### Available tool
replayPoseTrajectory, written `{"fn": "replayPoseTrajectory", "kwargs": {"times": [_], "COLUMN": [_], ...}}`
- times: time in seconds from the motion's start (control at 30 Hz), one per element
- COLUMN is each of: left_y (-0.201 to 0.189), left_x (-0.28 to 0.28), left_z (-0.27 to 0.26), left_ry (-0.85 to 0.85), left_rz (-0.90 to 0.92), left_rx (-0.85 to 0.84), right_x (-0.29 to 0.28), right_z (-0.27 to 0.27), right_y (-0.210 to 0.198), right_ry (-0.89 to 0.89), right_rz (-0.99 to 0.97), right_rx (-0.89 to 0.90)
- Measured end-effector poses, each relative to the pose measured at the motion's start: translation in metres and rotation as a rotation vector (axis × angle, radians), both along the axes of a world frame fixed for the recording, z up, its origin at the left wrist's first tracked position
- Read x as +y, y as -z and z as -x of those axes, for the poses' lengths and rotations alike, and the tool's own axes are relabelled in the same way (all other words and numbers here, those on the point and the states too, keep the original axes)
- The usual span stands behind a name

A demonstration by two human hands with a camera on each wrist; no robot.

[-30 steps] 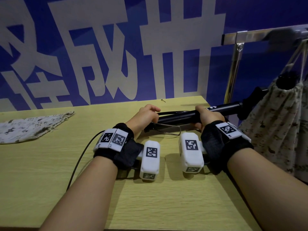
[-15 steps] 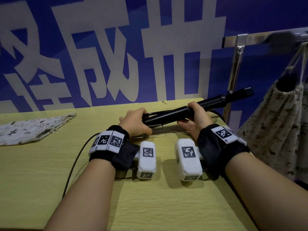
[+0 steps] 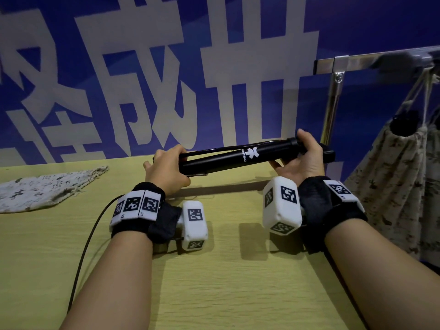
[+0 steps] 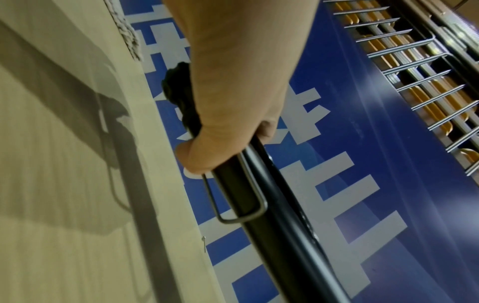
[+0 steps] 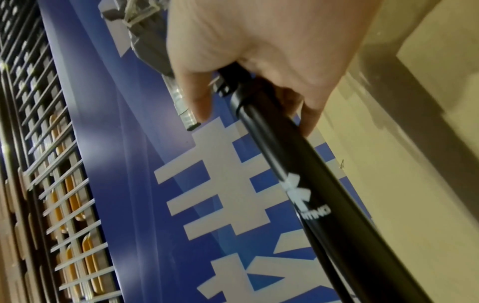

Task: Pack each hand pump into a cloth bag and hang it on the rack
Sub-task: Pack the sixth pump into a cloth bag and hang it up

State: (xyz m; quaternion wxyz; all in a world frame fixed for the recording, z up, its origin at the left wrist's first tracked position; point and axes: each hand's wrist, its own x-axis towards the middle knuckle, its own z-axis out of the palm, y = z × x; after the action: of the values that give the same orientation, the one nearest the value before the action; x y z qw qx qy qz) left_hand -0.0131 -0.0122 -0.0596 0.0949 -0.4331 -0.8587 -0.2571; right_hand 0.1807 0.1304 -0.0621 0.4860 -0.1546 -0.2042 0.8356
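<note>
A black hand pump [image 3: 240, 157] with a white logo is held nearly level above the far edge of the table [image 3: 214, 282]. My left hand [image 3: 166, 170] grips its left end, where a folded wire foot stand [image 4: 238, 207] lies along the barrel [image 4: 272, 215]. My right hand [image 3: 302, 158] grips the right end of the pump [image 5: 305, 174] near the handle. An empty patterned cloth bag [image 3: 45, 189] lies flat at the table's far left. A metal rack [image 3: 371, 63] stands at the right.
Filled patterned cloth bags [image 3: 395, 182] hang by drawstrings from the rack rail, just right of the table edge. A blue wall [image 3: 166, 79] with large white characters runs behind the table. A black cable [image 3: 85, 248] trails from my left wrist.
Both hands have raised the pump off the table and levelled it, turning the logo into view. The pump has also shifted a little to the left, away from the rack.
</note>
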Motion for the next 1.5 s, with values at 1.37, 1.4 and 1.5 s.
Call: {"fn": "replayPoseTrajectory", "kwargs": {"times": [1.37,1.4,1.5], "left_y": [0.005,0.004,0.003], "left_x": [0.01,0.014,0.023], "left_z": [-0.002,-0.012,-0.031], "left_ry": [0.219,0.285,0.376], "left_rz": [0.215,0.222,0.261], "left_rx": [-0.343,-0.374,-0.316], "right_x": [0.0,-0.002,-0.005], "right_z": [0.005,0.005,0.006], "right_y": [0.011,0.009,0.007], "right_ry": [0.063,0.072,0.106], "right_rz": [-0.622,-0.651,-0.703], "right_rx": [-0.936,-0.948,-0.98]}}
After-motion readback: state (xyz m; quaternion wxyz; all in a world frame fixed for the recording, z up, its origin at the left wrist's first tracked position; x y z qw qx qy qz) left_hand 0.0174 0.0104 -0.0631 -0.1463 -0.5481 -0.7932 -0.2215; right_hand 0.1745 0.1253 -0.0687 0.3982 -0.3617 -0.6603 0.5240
